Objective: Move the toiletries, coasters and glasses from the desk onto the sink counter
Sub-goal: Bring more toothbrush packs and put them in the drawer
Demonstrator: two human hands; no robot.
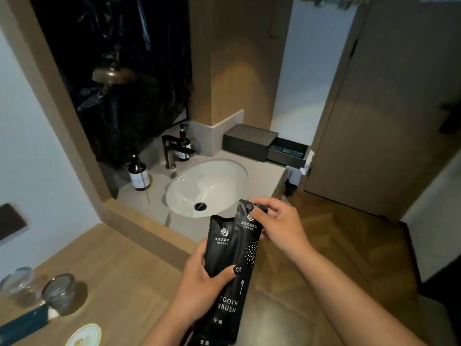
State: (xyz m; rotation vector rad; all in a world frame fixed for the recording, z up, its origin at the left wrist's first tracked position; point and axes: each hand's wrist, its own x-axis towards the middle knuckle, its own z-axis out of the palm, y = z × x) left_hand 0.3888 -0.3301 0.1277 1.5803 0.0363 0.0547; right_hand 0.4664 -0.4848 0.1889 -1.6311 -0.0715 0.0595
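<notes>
Two long black toothbrush packets (233,270) are held upright in front of me, near the front edge of the grey sink counter (259,171). My left hand (199,288) grips their lower half, thumb across the front. My right hand (279,226) pinches the top of the taller packet. On the wooden desk (112,270) at lower left stand two glasses (58,292) (17,280), a dark blue packet (22,325) and a round pale coaster (83,335).
A white basin (207,188) with a dark tap (172,151) fills the counter's middle. Two pump bottles (138,173) (184,143) stand beside the tap. A black box (249,142) and an open black tray (287,152) sit at the back right. A door (374,121) is right.
</notes>
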